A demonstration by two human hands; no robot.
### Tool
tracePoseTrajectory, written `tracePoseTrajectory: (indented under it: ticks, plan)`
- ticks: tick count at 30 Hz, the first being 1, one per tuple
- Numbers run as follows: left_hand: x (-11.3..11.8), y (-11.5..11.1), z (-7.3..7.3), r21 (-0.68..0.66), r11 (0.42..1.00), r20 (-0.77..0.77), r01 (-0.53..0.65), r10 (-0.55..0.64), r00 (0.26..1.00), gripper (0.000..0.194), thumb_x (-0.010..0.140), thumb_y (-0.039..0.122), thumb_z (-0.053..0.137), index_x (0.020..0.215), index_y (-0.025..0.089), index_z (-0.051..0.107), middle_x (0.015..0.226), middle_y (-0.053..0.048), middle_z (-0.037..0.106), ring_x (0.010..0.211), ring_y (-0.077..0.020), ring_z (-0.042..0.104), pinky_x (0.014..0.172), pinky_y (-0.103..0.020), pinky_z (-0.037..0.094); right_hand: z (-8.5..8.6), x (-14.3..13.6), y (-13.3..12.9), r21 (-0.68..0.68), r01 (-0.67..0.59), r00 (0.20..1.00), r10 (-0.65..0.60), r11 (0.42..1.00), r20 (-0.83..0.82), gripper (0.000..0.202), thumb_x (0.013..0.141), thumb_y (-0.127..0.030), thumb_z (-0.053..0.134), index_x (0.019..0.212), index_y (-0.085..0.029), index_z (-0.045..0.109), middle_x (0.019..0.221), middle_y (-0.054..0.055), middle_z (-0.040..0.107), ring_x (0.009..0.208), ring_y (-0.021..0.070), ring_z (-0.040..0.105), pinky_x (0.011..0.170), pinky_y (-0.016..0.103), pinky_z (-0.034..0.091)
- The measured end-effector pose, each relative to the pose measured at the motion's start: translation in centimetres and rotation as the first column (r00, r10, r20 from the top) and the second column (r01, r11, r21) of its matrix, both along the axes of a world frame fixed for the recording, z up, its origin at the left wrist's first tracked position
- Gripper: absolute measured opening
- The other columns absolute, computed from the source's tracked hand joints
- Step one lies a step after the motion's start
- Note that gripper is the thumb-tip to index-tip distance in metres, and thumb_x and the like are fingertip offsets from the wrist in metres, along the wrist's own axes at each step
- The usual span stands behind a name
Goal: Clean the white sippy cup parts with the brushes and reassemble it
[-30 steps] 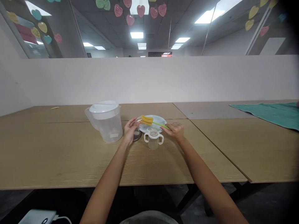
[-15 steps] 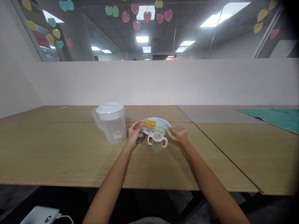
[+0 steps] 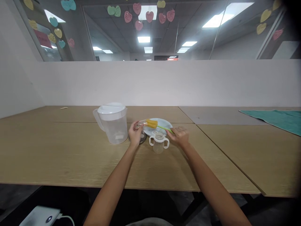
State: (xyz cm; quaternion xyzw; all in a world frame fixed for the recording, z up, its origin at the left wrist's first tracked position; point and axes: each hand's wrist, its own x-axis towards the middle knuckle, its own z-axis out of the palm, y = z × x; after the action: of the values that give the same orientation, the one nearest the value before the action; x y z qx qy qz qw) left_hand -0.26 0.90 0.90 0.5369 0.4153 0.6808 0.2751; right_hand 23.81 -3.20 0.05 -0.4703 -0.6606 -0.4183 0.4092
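Note:
My left hand (image 3: 134, 133) is closed around a small clear bottle (image 3: 142, 123), held on its side over the plate's left edge. In my right hand (image 3: 179, 135) is the thin green handle of a bottle brush (image 3: 151, 123). Its yellow sponge head points left and meets the open end of the bottle; how far it reaches inside I cannot tell. Below the brush, a clear two-handled baby cup (image 3: 158, 144) with a white collar stands upright. A pale plate (image 3: 167, 122) lies behind it. Under my left hand, a dark-rimmed round thing (image 3: 142, 138) is partly hidden.
A translucent lidded pitcher (image 3: 115, 128) stands left of my left hand. At the far right a green cloth (image 3: 277, 117) lies on the table (image 3: 70, 157). The table's front edge runs below my forearms, and a white wall (image 3: 150, 83) rises behind.
My left hand has shifted slightly with the bottle, and more of the bottle shows clear of the sponge head. My right hand has barely moved.

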Motion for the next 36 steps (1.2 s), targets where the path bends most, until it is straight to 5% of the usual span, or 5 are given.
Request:
tracePoseTrajectory:
  ticks: [3,5,11,25,36]
  plan:
    - [-0.9,0.2,-0.2,0.043,0.942,-0.145,-0.332,0.335,0.931,0.050,0.073,0.048,0.062,0.115,0.020,0.054,0.089,-0.003,0.063,0.061,-0.0115,0.051,0.064,-0.026,0.044,0.0,0.2,0.2,-0.002,0.152,0.979,-0.151,0.988,-0.137,0.045,0.084,-0.047,0.049,0.052,-0.016,0.060,0.045,0.003,0.052,0.047,0.0094,0.040,0.053,0.025,0.020]
    - [-1.5,0.2,-0.4,0.108,0.921,-0.318,-0.374,0.388,0.865,0.048,0.076,0.045,0.060,0.117,0.020,0.052,0.093,-0.005,0.064,0.071,-0.0165,0.055,0.072,-0.030,0.044,0.0,0.3,0.3,-0.047,0.203,0.960,-0.208,0.978,-0.186,0.049,0.085,-0.048,0.047,0.051,-0.016,0.059,0.045,0.003,0.052,0.046,0.0093,0.038,0.052,0.025,0.017]
    - [-1.9,0.1,-0.8,0.243,0.947,-0.625,-0.209,0.318,0.713,0.038,0.084,0.030,0.051,0.120,0.018,0.052,0.114,-0.012,0.060,0.108,-0.0298,0.047,0.094,-0.042,0.034,-0.3,0.2,0.6,-0.141,0.204,0.943,-0.233,0.969,-0.236,0.051,0.085,-0.051,0.043,0.054,-0.015,0.061,0.046,0.005,0.052,0.046,0.0090,0.036,0.052,0.025,0.014]
    - [-2.0,1.8,-3.0,0.161,0.975,-0.725,-0.151,0.220,0.653,0.048,0.071,0.008,0.051,0.118,0.016,0.050,0.113,-0.012,0.059,0.109,-0.0290,0.048,0.093,-0.043,0.038,-0.9,0.3,1.4,-0.157,0.202,0.937,-0.238,0.967,-0.257,0.046,0.088,-0.045,0.043,0.063,-0.013,0.064,0.056,0.007,0.058,0.053,0.0109,0.042,0.053,0.025,0.016]
    - [-2.4,2.4,-3.4,0.117,0.988,-0.735,-0.103,0.156,0.660,0.026,0.072,0.013,0.054,0.096,0.016,0.063,0.111,-0.013,0.060,0.109,-0.0275,0.052,0.098,-0.043,0.038,-0.9,0.2,1.3,-0.268,0.156,0.914,-0.241,0.951,-0.325,0.044,0.087,-0.046,0.044,0.068,-0.013,0.067,0.059,0.008,0.061,0.053,0.0114,0.044,0.053,0.025,0.016]
